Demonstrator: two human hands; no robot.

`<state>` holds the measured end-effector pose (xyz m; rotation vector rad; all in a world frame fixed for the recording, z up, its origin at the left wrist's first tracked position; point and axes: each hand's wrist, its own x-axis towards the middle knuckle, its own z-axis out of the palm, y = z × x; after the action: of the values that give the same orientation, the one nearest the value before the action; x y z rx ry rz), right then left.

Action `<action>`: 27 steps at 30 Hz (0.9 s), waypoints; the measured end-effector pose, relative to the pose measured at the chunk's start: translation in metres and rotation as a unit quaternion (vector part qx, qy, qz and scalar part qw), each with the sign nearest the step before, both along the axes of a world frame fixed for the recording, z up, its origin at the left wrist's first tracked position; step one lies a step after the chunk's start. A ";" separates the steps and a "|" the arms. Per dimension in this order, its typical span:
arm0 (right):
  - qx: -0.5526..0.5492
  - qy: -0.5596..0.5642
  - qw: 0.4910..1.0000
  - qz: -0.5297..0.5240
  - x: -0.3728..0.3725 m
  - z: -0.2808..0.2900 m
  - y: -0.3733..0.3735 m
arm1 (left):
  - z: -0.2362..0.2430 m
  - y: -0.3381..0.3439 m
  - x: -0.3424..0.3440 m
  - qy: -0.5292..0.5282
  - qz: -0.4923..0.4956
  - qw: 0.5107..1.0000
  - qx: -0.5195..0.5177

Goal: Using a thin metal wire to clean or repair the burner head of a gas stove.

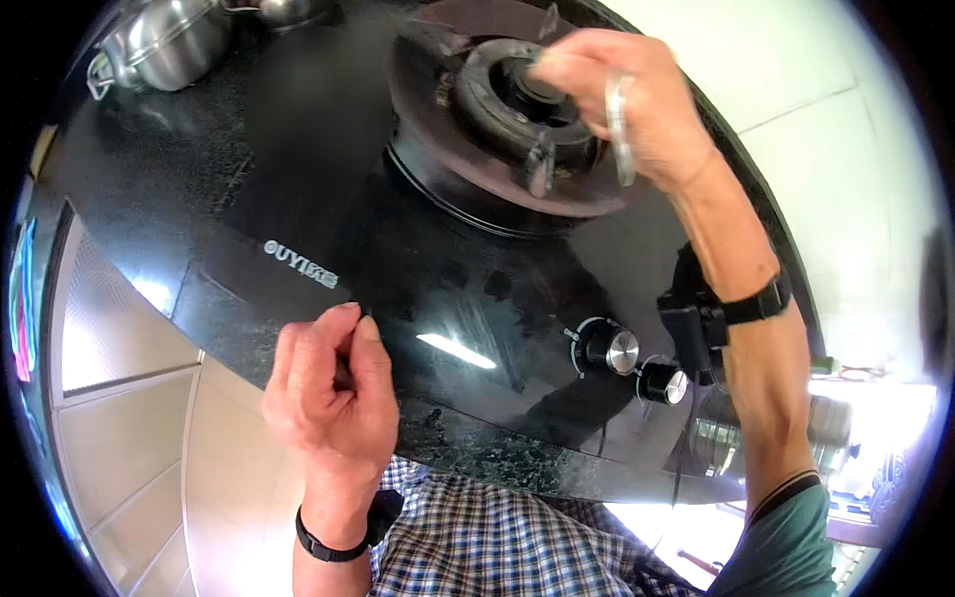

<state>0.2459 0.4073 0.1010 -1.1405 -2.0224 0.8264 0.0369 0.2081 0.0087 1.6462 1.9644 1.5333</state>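
My right hand (pixel 637 104) is over the round gas burner (pixel 532 90), its fingers bent together close to the burner's middle. A shiny pale strip (pixel 619 129) runs across its fingers; what it belongs to is not clear. The hand is slightly smeared, and its fingertips hide whatever they pinch. The burner sits in a wide brown drip ring (pixel 587 194) with dark metal supports (pixel 540 164). Nearer me, my left hand (pixel 333 388) hovers above the front edge of the black hob, thumb and forefinger closed together. Nothing shows between them.
Two control knobs (pixel 622 351) stand at the hob's front right. Steel pots (pixel 179 40) sit at the far left. Dark stone counter (pixel 477 453) borders the hob's front edge. A black device (pixel 686 333) hangs by my right wristband. Glass jars (pixel 716 443) are beyond my right forearm.
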 end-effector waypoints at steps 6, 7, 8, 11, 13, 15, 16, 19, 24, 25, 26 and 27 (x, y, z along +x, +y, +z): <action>-0.096 0.025 0.995 0.008 0.038 0.013 -0.011 | -0.002 -0.002 0.000 0.021 0.004 1.000 0.007; -0.087 -0.026 0.996 -0.006 0.040 0.013 -0.015 | -0.003 -0.002 0.000 0.021 0.001 1.000 0.008; -0.087 -0.026 0.996 -0.009 0.040 0.012 -0.017 | -0.003 -0.002 0.001 0.018 0.004 1.000 0.010; -0.009 -0.101 0.995 0.013 0.039 0.008 -0.018 | -0.003 -0.001 0.000 0.024 0.007 1.000 0.017; 0.020 -0.097 0.994 0.037 0.043 -0.003 -0.011 | -0.004 0.001 0.001 0.034 0.012 0.999 0.031; 0.046 -0.096 0.992 0.063 0.046 -0.007 -0.012 | -0.005 0.000 0.002 0.034 0.012 0.999 0.028; 0.046 -0.095 0.992 0.063 0.046 -0.009 -0.012 | -0.004 0.000 0.002 0.035 0.014 0.999 0.026; 0.057 -0.097 0.990 0.086 0.046 -0.013 -0.013 | -0.006 -0.001 0.002 0.031 0.017 0.999 0.026; -0.006 -0.082 0.994 0.070 0.044 0.000 -0.026 | -0.005 -0.004 0.001 0.025 0.016 1.000 0.000; 0.010 -0.107 0.992 0.069 0.047 0.004 -0.029 | -0.006 -0.003 0.002 0.028 0.016 0.999 0.024; 0.011 -0.107 0.992 0.067 0.049 0.006 -0.032 | -0.003 -0.003 0.003 0.028 0.014 0.999 0.026; 0.055 -0.114 0.989 0.078 0.052 0.007 -0.036 | 0.001 -0.005 0.004 0.012 0.007 1.000 -0.009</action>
<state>0.2975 0.3709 0.1081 -1.0656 -2.3393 0.6738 0.0412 0.2029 0.0100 1.6553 1.9991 1.5039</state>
